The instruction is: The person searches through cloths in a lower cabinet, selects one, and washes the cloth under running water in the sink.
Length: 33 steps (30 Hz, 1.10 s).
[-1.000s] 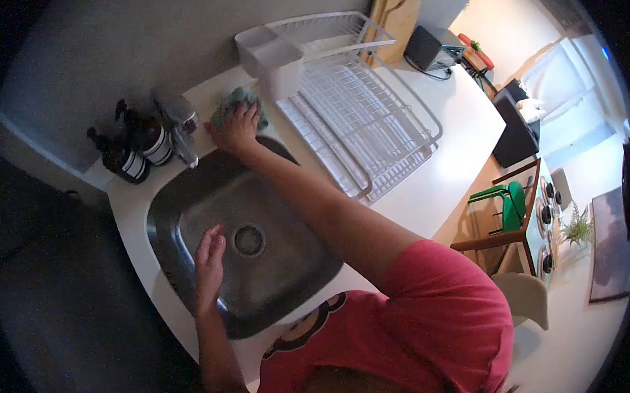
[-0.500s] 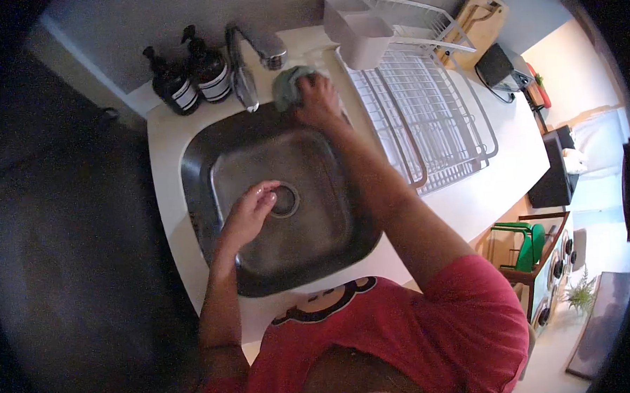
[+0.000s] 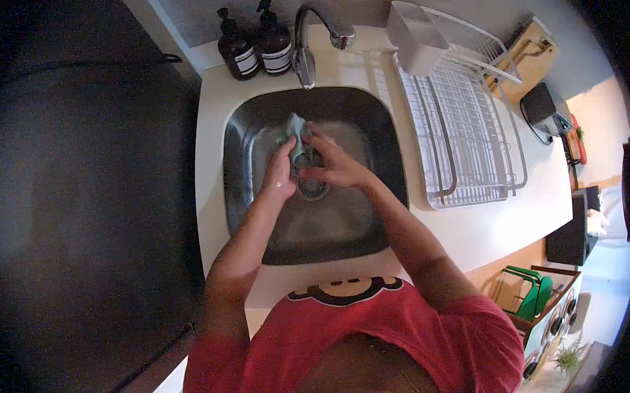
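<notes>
Over the metal sink [image 3: 317, 238], a pale green cloth [image 3: 296, 129] is bunched up between both hands. My left hand [image 3: 281, 171] presses on its left side with the fingers closed against it. From the right, my right hand [image 3: 336, 162] grips the same cloth, its thumb held apart from the fingers. Just below the hands, the round drain [image 3: 313, 189] shows partly. Behind the sink rises a chrome faucet [image 3: 305, 60], its spout swung to the right.
Two dark pump bottles [image 3: 276, 52] stand left of the faucet. A white dish rack [image 3: 460, 134] with a light utensil cup [image 3: 417, 41] sits on the counter at the right. Wooden cutting boards [image 3: 530, 53] lean by the wall near a black appliance [image 3: 544, 109].
My right hand has brought the cloth from the counter beside the faucet down into the sink. My left hand has moved up to meet it. The camera view has shifted.
</notes>
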### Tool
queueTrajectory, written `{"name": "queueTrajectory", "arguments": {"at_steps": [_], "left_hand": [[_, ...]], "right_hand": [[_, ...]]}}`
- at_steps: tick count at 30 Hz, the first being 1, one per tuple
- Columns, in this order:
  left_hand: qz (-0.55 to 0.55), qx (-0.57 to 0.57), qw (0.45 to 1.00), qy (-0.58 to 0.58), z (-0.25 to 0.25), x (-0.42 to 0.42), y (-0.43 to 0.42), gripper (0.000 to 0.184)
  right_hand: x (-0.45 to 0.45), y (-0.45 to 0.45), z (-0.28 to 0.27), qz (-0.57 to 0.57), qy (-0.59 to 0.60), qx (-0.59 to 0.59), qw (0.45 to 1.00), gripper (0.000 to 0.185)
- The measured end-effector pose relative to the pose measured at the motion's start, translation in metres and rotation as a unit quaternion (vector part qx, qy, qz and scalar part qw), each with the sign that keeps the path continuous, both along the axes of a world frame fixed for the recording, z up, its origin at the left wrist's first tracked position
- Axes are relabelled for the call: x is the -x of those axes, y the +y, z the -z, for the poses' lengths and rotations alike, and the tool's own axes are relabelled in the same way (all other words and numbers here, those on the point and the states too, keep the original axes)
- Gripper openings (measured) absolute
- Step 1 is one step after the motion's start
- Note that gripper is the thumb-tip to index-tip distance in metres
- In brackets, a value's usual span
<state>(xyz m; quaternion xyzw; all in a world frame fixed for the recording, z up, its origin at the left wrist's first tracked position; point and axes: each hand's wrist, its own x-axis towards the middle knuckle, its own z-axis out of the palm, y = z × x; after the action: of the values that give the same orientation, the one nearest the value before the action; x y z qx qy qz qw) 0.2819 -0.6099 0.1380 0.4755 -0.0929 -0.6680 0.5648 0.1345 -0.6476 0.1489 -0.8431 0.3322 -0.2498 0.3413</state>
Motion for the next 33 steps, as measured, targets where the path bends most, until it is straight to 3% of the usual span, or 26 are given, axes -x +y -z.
{"name": "queueTrajectory", "arguments": {"at_steps": [1, 2, 3, 5, 8, 11, 15, 20, 21, 23, 26, 29, 32, 33], "left_hand": [[-0.009, 0.096, 0.978, -0.184, -0.003, -0.008, -0.008, 0.039], [-0.017, 0.187, 0.913, -0.361, -0.008, -0.02, -0.017, 0.039], [-0.021, 0.269, 0.809, -0.522, -0.014, -0.031, -0.024, 0.039], [-0.044, 0.172, 0.601, -0.78, -0.044, -0.046, -0.041, 0.048], [-0.104, 0.032, 0.454, -0.884, -0.035, -0.057, -0.073, 0.055], [-0.129, 0.016, 0.377, -0.917, 0.03, -0.065, -0.111, 0.059], [-0.13, 0.093, 0.464, -0.871, 0.024, -0.011, -0.122, 0.055], [-0.141, 0.118, 0.533, -0.826, 0.032, 0.057, -0.14, 0.051], [-0.138, 0.139, 0.521, -0.83, 0.023, 0.068, -0.136, 0.048], [-0.06, 0.13, 0.579, -0.802, 0.017, 0.084, -0.132, 0.044], [-0.09, 0.256, 0.501, -0.822, 0.023, 0.097, -0.135, 0.039], [0.024, 0.396, 0.449, -0.801, 0.028, 0.099, -0.143, 0.029], [0.213, 0.461, 0.591, -0.627, 0.077, 0.1, -0.143, 0.032], [0.21, 0.383, 0.717, -0.544, 0.074, 0.095, -0.133, 0.031]], "right_hand": [[0.007, 0.002, -0.004, 0.008, -0.011, 0.005, 1.0, 0.065], [0.013, 0.0, 0.002, 0.091, -0.044, 0.044, 0.994, 0.054], [0.023, -0.004, 0.01, 0.132, -0.06, -0.047, 0.988, 0.049], [0.042, -0.013, 0.03, 0.212, -0.09, -0.225, 0.947, 0.039], [0.049, -0.02, 0.062, 0.224, -0.017, -0.179, 0.958, 0.029], [0.042, -0.018, 0.039, 0.146, 0.033, -0.192, 0.97, 0.025], [0.026, -0.015, 0.024, 0.145, 0.059, -0.135, 0.978, 0.024], [0.028, -0.014, 0.018, 0.158, 0.101, -0.092, 0.978, 0.019], [0.029, -0.015, 0.018, 0.16, 0.094, -0.088, 0.979, 0.02], [0.028, -0.016, 0.016, 0.163, 0.075, -0.079, 0.981, 0.022], [0.034, -0.016, -0.003, 0.172, 0.171, -0.139, 0.96, 0.026], [0.041, -0.019, 0.001, 0.134, 0.182, -0.096, 0.97, 0.028], [0.048, -0.017, 0.019, 0.108, 0.152, -0.123, 0.975, 0.031], [0.051, -0.016, 0.019, 0.073, 0.193, -0.124, 0.971, 0.032]]}}
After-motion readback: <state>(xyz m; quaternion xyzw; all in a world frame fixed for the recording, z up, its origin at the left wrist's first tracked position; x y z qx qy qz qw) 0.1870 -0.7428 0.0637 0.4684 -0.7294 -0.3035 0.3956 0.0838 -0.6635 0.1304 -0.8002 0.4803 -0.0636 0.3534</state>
